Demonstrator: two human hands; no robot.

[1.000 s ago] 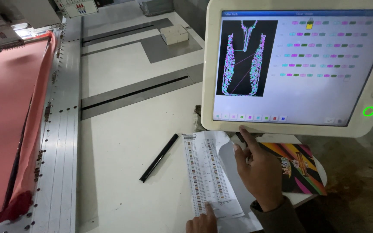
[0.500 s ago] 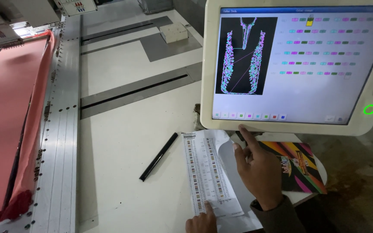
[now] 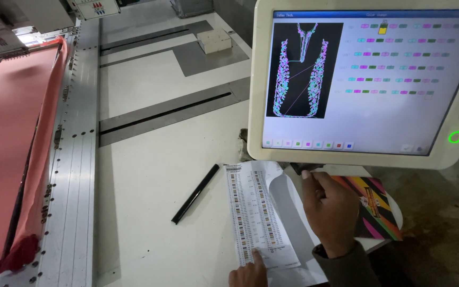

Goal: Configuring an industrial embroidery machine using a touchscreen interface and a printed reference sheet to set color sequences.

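L hand (image 3: 248, 272) at 6 o'clock, 1 finger out, pins printed sheet (image 3: 256, 212) to mark a row; R hand (image 3: 329, 211) loosely curled, holding nothing, fingertip up near monitor (image 3: 367, 79) for tapping.

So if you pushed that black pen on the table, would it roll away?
Probably a little. The black pen looks thin, round and straight, lying free on the smooth white table, so a sideways nudge would likely roll it. It also looks light and stiff, easy to pick up. Neither hand touches it; the left hand rests on the paper chart.
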